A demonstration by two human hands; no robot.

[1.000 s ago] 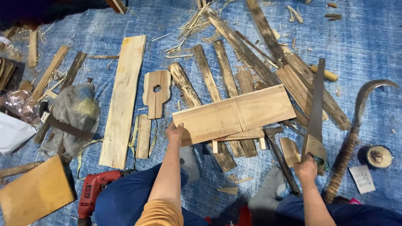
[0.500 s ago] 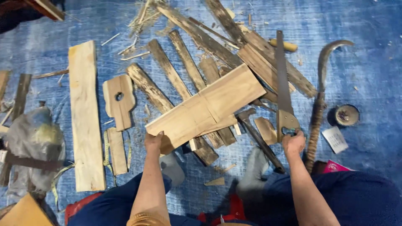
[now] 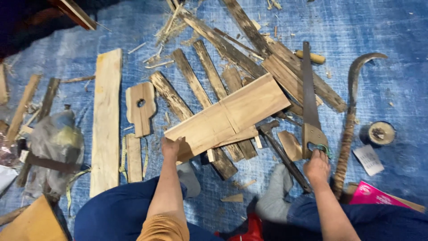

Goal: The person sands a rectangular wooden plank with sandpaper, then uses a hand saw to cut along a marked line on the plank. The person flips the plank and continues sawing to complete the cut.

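Blue tarp floor [image 3: 392,27]: left hand [image 3: 171,146] grips uncut pale board [image 3: 229,118] mid-frame; right hand [image 3: 316,166] closes on handsaw [image 3: 310,107], lying flat.

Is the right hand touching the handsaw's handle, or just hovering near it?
Touching. The head view shows the right hand with fingers laid on the lower end of the handsaw handle, no gap visible between them.

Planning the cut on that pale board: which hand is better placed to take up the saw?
Right. The right hand already rests at the handsaw by its wooden handle, blade pointing away. The left hand grips the near end of the pale board, so it likely stays as the steadying hand.
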